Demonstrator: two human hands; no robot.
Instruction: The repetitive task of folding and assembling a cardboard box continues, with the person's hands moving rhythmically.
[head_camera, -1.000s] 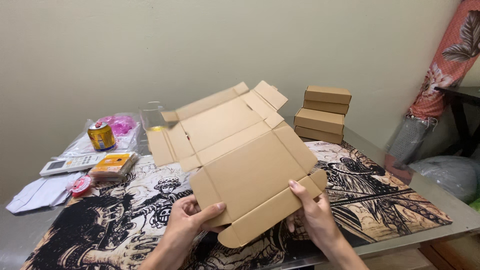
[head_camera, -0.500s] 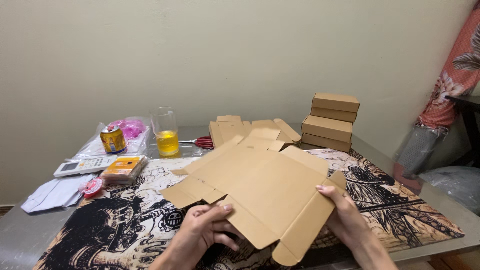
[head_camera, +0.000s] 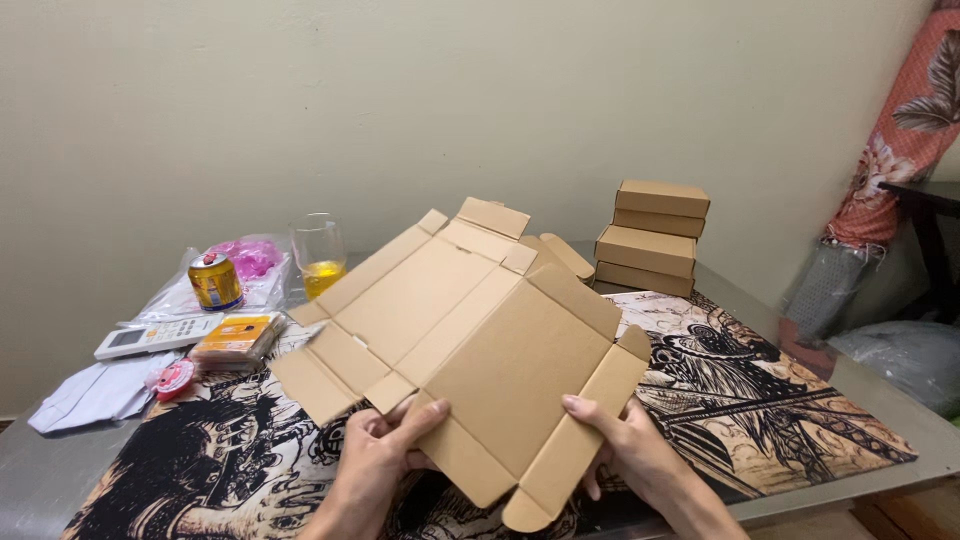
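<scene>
Both hands (head_camera: 500, 455) grip the flat cardboard box blank's (head_camera: 470, 330) near edge.

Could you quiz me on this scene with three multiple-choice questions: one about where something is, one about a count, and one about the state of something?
1. Where does the drinking glass stand?
A. Far left of the table, near the yellow can
B. On top of the stacked boxes
C. At the right edge of the table

2. How many closed boxes are in the stack by the wall?
A. Two
B. Four
C. Seven

3. What state is the cardboard sheet in?
A. Taped shut
B. Unfolded, flaps open, held up off the table
C. Crushed into a ball

Answers: 1 A, the glass stands just right of the can. 2 B, four boxes show. 3 B, the left hand and right hand hold its near edge.
</scene>
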